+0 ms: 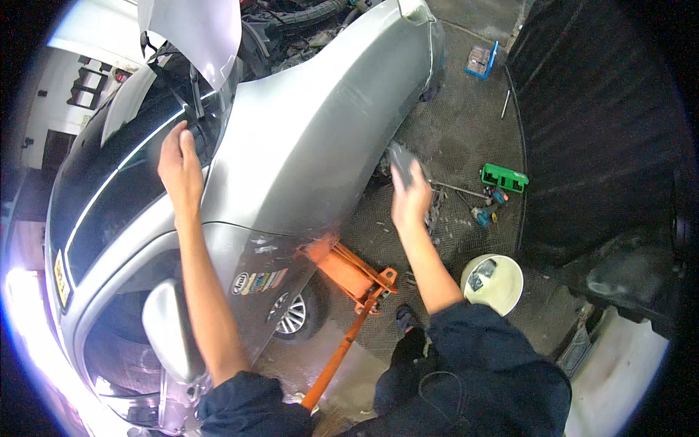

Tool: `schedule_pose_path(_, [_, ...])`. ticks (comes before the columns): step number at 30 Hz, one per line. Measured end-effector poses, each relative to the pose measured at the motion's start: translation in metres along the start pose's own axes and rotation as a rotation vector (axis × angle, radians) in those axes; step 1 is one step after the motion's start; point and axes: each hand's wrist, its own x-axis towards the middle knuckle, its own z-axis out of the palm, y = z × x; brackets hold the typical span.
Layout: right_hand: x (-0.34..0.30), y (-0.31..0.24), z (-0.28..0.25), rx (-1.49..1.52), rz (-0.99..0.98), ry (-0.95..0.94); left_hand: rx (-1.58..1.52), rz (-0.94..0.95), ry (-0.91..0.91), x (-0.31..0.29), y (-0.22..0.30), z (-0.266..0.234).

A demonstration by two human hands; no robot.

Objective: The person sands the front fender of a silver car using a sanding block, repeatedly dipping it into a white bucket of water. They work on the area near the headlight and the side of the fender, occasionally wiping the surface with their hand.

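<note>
A silver car's front fender [291, 138] runs across the middle of the view, with a dull grey patch on its surface. My left hand [180, 171] is over the fender's upper edge by the windshield [116, 175]. Its fingers are stretched out with nothing seen in them. Beside the fender's lower edge, my right hand [413, 197] grips a dark grey flat pad [400, 162], which is blurred; its exact kind does not show. The pad appears close to the edge, but I cannot tell whether it touches.
An orange floor jack [353, 275] stands beneath the car near the door. A cream bucket [502, 285] holding a dark item is to my right. On the floor lie a blue power drill [484, 215], a green case [504, 177] and a blue-edged box [480, 60]. A black curtain [604, 131] hangs right.
</note>
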Motion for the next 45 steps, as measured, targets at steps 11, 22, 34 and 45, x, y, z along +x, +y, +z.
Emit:
schedule_pose_path(11, [-0.051, 0.12, 0.041, -1.257, -1.146, -1.045, 0.758, 0.216, -0.449, -0.043, -0.007, 0.025])
schedule_pose_path(22, [0.272, -0.004, 0.176, -1.556, -1.005, -0.287, 0.778, 0.212, -0.514, -0.035, -0.001, 0.03])
schedule_pose_path(34, [0.201, -0.008, 0.199, -1.324, -0.742, -0.454, 0.776, 0.201, -0.494, -0.031, 0.006, 0.016])
schedule_pose_path(45, [0.293, -0.045, 0.198, -1.313, -0.465, -0.35, 0.751, 0.229, -0.487, -0.031, 0.006, 0.025])
